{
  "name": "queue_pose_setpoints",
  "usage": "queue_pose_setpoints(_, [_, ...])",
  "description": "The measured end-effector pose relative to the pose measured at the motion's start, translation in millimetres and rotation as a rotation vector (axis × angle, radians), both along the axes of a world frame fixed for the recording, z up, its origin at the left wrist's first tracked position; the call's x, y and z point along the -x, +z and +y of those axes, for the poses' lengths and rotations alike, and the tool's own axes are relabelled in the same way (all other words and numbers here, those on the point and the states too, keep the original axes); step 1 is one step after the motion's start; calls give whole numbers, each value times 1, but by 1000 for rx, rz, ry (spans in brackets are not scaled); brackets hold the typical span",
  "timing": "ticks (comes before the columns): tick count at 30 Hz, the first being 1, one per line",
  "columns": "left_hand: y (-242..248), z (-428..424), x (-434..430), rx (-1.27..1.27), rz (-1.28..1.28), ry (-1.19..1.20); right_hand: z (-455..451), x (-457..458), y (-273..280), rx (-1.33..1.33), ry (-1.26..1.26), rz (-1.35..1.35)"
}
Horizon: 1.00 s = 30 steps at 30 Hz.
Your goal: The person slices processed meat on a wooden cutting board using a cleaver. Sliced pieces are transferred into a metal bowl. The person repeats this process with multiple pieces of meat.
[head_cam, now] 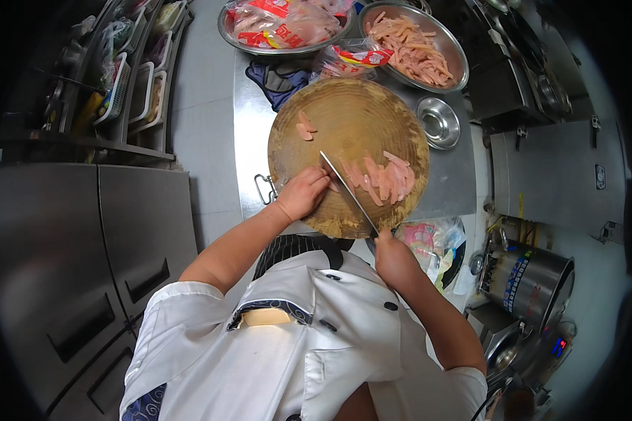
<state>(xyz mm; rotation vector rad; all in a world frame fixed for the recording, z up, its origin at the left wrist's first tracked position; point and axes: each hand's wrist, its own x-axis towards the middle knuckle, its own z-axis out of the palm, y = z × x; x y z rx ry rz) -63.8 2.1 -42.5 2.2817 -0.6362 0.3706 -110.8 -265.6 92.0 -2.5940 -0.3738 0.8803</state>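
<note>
My right hand (397,258) grips the handle of a kitchen knife (349,193) at the near edge of a round wooden chopping block (347,116). Seen nearly edge-on, the blade slants up and left across the block. Left of the blade, my left hand (306,192) presses down with curled fingers on a piece of raw pale-pink meat (335,184), mostly hidden beneath them. To the blade's right lie several cut meat strips (384,176) in a loose pile. A few small meat pieces (306,126) lie apart on the block's far left.
The block stands on a steel table (453,184). Behind it are a steel bowl of meat strips (411,50), a bowl of bagged meat (287,26), another plastic bag (353,57) and a dark blue cloth item (276,81). A small steel bowl (438,122) sits right; a bag-lined bin (437,247) stands below.
</note>
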Motion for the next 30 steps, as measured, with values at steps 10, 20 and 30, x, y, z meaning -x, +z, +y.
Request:
queue_pose_setpoints(10, [2,6,-6,153,134,44,-24,-1,-32,-242,-163,-183])
queue_pose_setpoints(20, [18,49,-81,-117,85,196,-20,17,-19,-124,-111,-98])
queue_pose_setpoints(30, [18,21,-60,-108,-16,333,-21,28,-21,-103,-188,-150])
